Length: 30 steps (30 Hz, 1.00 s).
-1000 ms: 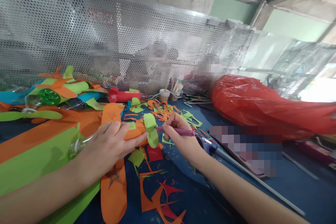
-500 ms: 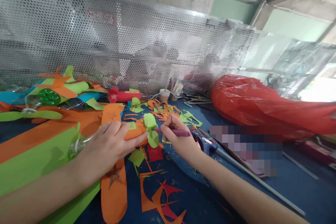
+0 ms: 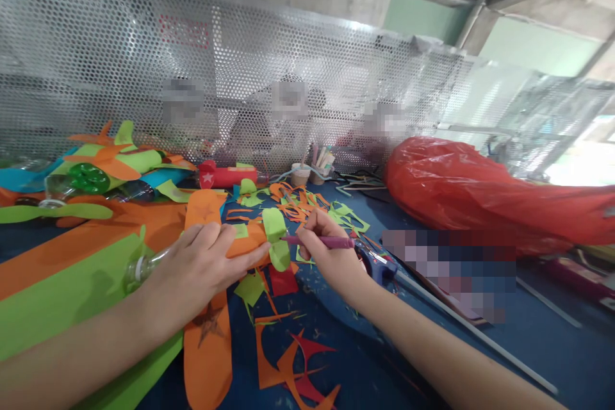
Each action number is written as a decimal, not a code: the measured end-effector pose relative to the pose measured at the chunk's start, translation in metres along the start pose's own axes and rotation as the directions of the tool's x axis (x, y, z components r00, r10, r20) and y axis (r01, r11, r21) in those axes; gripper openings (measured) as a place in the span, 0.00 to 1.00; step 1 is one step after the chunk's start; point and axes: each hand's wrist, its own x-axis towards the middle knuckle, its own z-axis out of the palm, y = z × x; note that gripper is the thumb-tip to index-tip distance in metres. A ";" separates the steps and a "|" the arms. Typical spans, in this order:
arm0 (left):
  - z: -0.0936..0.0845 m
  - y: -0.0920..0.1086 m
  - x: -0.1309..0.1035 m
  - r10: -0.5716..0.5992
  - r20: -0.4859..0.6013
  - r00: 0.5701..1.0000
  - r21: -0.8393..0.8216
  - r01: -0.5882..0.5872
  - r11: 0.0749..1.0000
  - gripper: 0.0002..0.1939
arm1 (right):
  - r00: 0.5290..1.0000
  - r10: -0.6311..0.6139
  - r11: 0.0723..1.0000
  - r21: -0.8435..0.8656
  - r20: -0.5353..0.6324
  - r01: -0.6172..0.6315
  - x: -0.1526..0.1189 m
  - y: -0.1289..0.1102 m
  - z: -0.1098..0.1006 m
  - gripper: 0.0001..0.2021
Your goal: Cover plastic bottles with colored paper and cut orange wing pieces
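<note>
My left hand is wrapped over a toy plane made from a plastic bottle, pressing it to the table. The bottle's clear neck sticks out to the left beneath the wrist. An orange wing with a dark star runs across it, and a green tail piece stands at its right end. Between the fingertips of my right hand is a purple pen. Its tip is at the middle of the green tail; whether it touches is too small to tell.
Orange, green and red scraps litter the blue table. A blue glue gun with a long white stick lies beside my right wrist. Other bottle planes are piled at left; a red plastic bag sits at right, before a perforated metal screen.
The purple pen and my right fingers have shifted slightly to the right. My left hand and the plane stay almost where they were.
</note>
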 end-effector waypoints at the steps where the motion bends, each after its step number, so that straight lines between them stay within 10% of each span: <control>1: 0.000 0.000 0.000 0.001 -0.002 1.000 -0.002 -0.001 1.000 0.34 | 1.000 0.002 1.000 0.007 -0.011 -0.002 0.000 0.000 0.000 0.10; 30: 0.000 0.001 0.001 -0.010 -0.019 1.000 -0.042 0.009 0.999 0.33 | 0.996 -0.033 0.999 -0.003 0.083 0.034 -0.002 0.004 0.002 0.10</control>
